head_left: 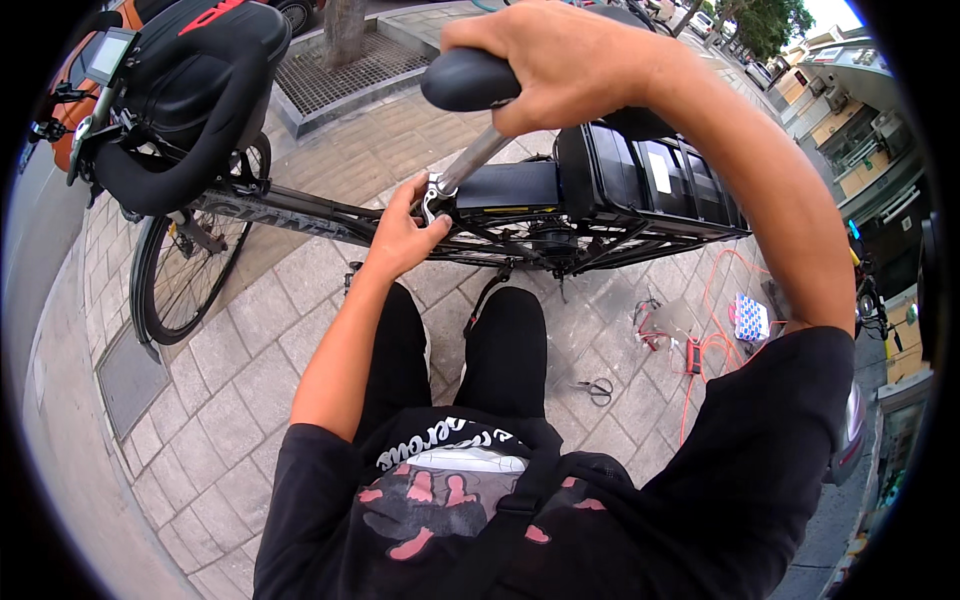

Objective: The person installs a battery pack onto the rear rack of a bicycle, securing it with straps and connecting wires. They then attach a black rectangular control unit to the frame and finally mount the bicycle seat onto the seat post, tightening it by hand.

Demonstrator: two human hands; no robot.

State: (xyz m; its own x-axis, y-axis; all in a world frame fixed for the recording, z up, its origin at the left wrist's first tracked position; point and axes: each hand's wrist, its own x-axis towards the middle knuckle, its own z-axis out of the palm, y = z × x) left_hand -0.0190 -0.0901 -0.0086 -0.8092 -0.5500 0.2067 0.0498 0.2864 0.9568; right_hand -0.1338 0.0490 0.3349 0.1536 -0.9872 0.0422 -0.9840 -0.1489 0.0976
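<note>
A black bicycle (290, 207) with a thick frame stands across in front of me, its front wheel to the left. My right hand (560, 65) grips the black saddle (470, 80) from above; part of the saddle is hidden under the palm. Below it the silver seatpost (475, 160) slants down into the frame. My left hand (408, 236) is at the silver seatpost clamp (437, 197), fingers on the far side and thumb on the near side of its lever.
Black rear bags (640, 175) hang behind the saddle. Scissors (597, 391), an orange cable (705, 345) and a blue-white patterned box (750, 317) lie on the paving at the right. A black bag (205, 85) sits at the handlebar. A tree grate (345, 75) lies beyond.
</note>
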